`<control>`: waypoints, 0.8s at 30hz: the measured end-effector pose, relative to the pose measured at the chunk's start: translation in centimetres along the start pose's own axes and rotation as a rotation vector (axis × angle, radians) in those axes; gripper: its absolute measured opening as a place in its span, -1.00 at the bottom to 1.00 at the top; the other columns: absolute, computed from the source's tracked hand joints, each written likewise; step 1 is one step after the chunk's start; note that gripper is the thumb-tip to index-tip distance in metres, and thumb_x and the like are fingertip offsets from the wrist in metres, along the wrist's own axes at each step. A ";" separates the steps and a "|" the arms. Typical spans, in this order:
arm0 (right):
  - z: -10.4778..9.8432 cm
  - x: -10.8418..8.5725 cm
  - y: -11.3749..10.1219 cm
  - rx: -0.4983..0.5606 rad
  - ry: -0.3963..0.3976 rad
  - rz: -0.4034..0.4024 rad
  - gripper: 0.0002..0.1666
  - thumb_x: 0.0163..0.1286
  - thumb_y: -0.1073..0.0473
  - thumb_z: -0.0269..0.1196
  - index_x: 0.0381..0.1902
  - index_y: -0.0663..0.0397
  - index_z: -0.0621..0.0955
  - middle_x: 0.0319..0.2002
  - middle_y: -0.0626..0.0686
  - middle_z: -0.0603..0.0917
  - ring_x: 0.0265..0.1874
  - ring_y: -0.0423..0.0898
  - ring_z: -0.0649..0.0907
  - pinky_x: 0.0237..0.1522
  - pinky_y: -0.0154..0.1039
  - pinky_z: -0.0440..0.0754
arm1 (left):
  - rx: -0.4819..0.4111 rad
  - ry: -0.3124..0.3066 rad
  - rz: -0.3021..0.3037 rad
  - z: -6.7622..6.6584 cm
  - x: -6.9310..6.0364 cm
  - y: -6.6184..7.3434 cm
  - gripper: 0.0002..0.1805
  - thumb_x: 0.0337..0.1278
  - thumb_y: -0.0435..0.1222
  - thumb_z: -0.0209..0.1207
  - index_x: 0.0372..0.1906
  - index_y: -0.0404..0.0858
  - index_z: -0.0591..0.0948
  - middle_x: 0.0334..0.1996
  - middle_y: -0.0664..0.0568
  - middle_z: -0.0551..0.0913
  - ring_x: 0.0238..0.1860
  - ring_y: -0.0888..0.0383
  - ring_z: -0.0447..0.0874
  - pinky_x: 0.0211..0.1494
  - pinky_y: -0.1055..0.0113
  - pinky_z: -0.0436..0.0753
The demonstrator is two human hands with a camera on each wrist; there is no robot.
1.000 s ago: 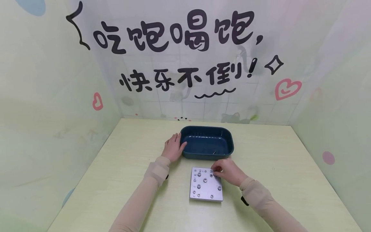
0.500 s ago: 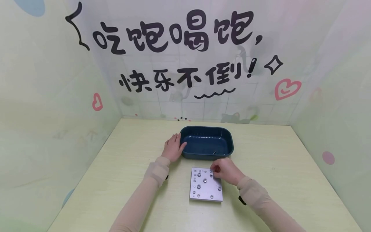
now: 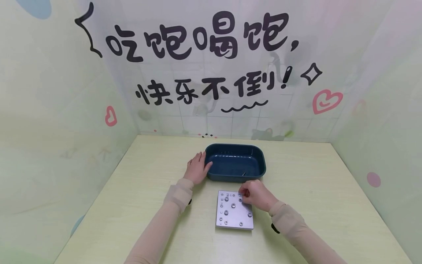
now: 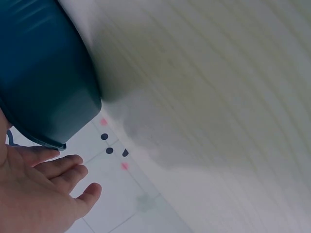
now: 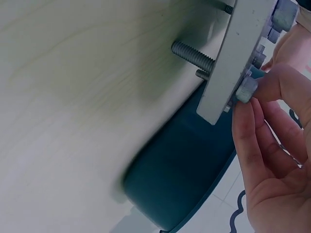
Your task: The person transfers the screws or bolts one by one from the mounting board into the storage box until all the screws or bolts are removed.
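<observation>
Your right hand works at the far right corner of the square silver metal plate; grip is narrow, thumb and index fingertips pinching a silver, round-headed metal bolt on the plate's top face. Plate sits on the pale, wood-grained table, between your forearms, just in front of the bin. More silver bolts of mixed sizes stand upright across the plate; right wrist view shows a thick threaded shank and shorter ones poking out of its underside.

Your left hand rests at the left end of the dark blue, rounded rectangular bin, thumb over the rim, other fingers loosely extended along the outside. A small thin item lies inside the bin near its front wall; too small to identify. Beige sleeves cover both your arms.
</observation>
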State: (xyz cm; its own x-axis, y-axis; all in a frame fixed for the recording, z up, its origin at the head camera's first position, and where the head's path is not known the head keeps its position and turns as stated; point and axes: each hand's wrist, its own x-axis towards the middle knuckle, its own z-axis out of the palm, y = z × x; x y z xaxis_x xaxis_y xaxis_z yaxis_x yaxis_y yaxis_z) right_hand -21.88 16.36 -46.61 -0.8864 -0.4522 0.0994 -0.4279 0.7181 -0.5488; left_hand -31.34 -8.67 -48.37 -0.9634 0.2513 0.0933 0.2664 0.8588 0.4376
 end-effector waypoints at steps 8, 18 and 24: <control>-0.5 0.1 -0.3 -0.001 0.003 0.002 -0.82 0.04 0.46 0.39 -0.35 0.21 0.73 -0.46 -0.03 0.69 -0.50 -0.24 0.54 -0.42 -0.45 0.57 | 0.002 -0.001 0.006 0.0 0.0 0.1 -0.28 0.53 0.00 -0.13 0.51 -0.41 0.13 0.49 -0.34 0.16 0.54 -0.22 0.05 0.51 -0.15 0.13; -1.5 0.1 -0.6 -0.014 0.024 -0.048 -0.80 0.04 0.45 0.37 -0.31 0.25 0.74 -0.43 0.01 0.72 -0.49 -0.25 0.55 -0.41 -0.44 0.59 | 0.001 -0.001 0.005 0.0 0.0 0.0 -0.28 0.53 0.00 -0.13 0.51 -0.41 0.13 0.49 -0.34 0.16 0.54 -0.22 0.05 0.51 -0.15 0.13; -2.6 0.2 -0.9 -0.001 0.067 -0.061 -0.80 0.06 0.46 0.33 -0.30 0.26 0.74 -0.40 0.05 0.73 -0.47 -0.24 0.57 -0.39 -0.42 0.60 | -0.006 -0.005 0.001 -0.1 0.0 0.0 -0.28 0.53 0.00 -0.12 0.51 -0.41 0.12 0.49 -0.34 0.15 0.54 -0.22 0.04 0.53 -0.13 0.11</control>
State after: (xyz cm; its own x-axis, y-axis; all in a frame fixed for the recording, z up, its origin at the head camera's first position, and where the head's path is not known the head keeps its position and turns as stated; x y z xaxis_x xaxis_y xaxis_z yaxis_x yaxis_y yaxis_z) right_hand -22.13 16.95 -43.94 -0.8686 -0.4586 0.1878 -0.4814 0.6909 -0.5394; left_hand -31.33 -8.67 -48.27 -0.9629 0.2549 0.0892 0.2676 0.8558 0.4427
